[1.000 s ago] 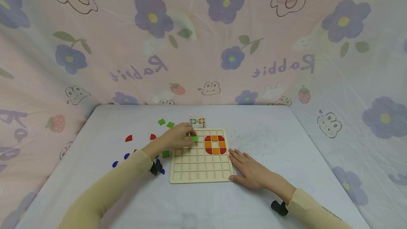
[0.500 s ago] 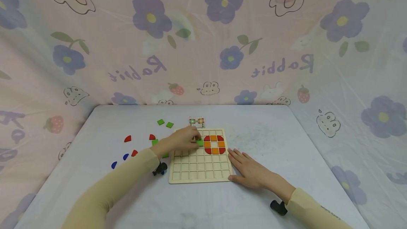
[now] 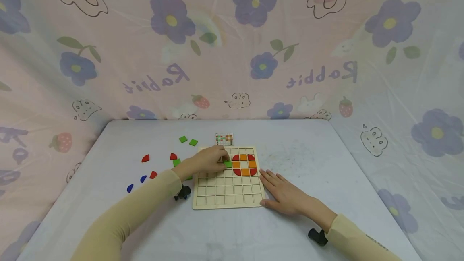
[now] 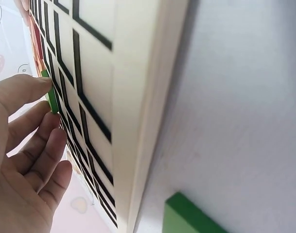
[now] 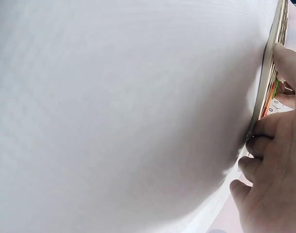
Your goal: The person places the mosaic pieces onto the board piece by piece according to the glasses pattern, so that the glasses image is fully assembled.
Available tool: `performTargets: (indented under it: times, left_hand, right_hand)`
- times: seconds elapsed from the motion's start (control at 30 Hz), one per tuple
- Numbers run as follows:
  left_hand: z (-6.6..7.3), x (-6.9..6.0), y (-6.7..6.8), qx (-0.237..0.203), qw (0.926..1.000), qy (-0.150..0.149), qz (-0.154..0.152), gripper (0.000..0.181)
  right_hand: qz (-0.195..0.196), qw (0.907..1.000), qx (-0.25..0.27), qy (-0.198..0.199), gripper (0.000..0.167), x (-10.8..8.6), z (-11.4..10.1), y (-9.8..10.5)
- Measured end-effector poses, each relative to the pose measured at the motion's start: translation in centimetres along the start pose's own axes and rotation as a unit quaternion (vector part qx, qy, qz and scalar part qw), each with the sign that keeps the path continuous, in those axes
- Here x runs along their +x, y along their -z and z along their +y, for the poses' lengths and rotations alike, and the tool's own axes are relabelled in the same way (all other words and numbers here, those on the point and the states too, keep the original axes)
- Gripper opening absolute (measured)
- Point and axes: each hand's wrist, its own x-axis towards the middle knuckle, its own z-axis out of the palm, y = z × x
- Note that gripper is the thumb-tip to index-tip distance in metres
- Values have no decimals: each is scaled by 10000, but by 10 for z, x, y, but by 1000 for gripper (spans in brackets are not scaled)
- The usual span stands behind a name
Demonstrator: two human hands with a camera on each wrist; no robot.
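- We see the left hand (image 3: 210, 159) over the far part of the board with its grip narrow, the thumb and fingertips pinching a green square tile (image 3: 228, 164).
- That tile is at the wooden grid board (image 3: 222, 198), just beside the left side of a ring of coloured tiles. We cannot tell whether it sits fully down in a cell.
- Being square, the tile shows us no long axis; in the head view its visible edges run roughly along the grid lines, and in the left wrist view its face lies nearly in line with the board's.
- We find the board flat on the table (image 3: 297, 140), one edge facing us and the opposite one facing the curtain (image 3: 217, 51).
- The right hand (image 3: 282, 194) lies palm down with its grip wide, thumb well apart from the straight fingers, touching the board's right edge.
- In the ring we count four red quarter-round tiles (image 3: 251, 157) at the corners, curves outward, with orange square tiles (image 3: 245, 171) between them.
- Behind the board we see a small pattern card (image 3: 224, 139).
- Left of the board lie loose green tiles (image 3: 183, 139), red pieces (image 3: 146, 158) and blue pieces (image 3: 130, 188), turned various ways.
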Motion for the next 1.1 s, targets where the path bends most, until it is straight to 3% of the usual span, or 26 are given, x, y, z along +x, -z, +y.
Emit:
performTargets:
  times: [0.73, 0.97, 1.1]
  left_hand:
    - [0, -1, -1, 77, 9999, -79, 77, 20]
    - [-8, -9, 17, -286, 9990, 161, 310, 24]
    - [-24, -16, 30, -440, 9975, 209, 516, 28]
  right_hand:
    - [-51, 10000, -32, -45, 84, 1, -1, 1]
    - [-33, 10000, 47, -31, 84, 0, -2, 2]
    - [-41, 10000, 63, -34, 84, 0, -2, 2]
